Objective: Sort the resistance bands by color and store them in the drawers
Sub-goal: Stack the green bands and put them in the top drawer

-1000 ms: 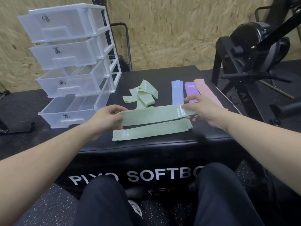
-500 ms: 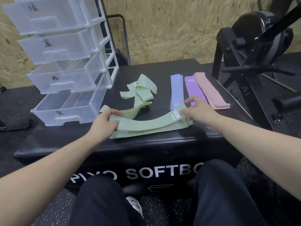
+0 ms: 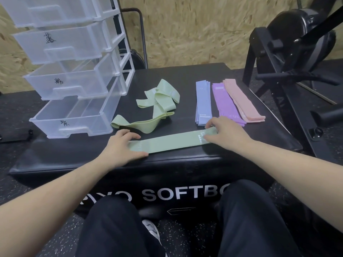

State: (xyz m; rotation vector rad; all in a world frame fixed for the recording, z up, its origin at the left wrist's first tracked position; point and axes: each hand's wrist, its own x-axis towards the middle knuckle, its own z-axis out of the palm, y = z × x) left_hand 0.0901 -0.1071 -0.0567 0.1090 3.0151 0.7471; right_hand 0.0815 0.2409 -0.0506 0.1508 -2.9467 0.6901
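We see a flat green band (image 3: 172, 142) stretched across the near edge of the black soft box (image 3: 250, 138), running from about eight o'clock toward three o'clock of the box top. The left hand (image 3: 121, 148) rests on its left end with fingers fairly straight and spread wide, thumb along the near edge — pressing rather than gripping. The right hand (image 3: 225, 131) lies on the right end, fingers extended over the printed label; we cannot tell whether the thumb is tucked under the fabric.

Just beyond, toward eleven o'clock of the flat band, a second green band (image 3: 141, 125) lies loosely curled, and past it at twelve o'clock sits a tangled heap of green bands (image 3: 160, 98). Toward one o'clock three tidy stacks lie side by side: blue bands (image 3: 203, 101), then purple bands (image 3: 225, 102), then pink bands (image 3: 243, 101), the neighbouring stacks touching or nearly so. The right hand's fingertips are close to the near ends of the blue and purple stacks.

At ten o'clock stands the clear drawer unit (image 3: 74, 71) — four drawers pulled out stepwise, each marked with a handwritten character. The lowest drawer (image 3: 74, 119) sits just beside the curled green band. A black exercise machine (image 3: 297, 52) stands at two o'clock.
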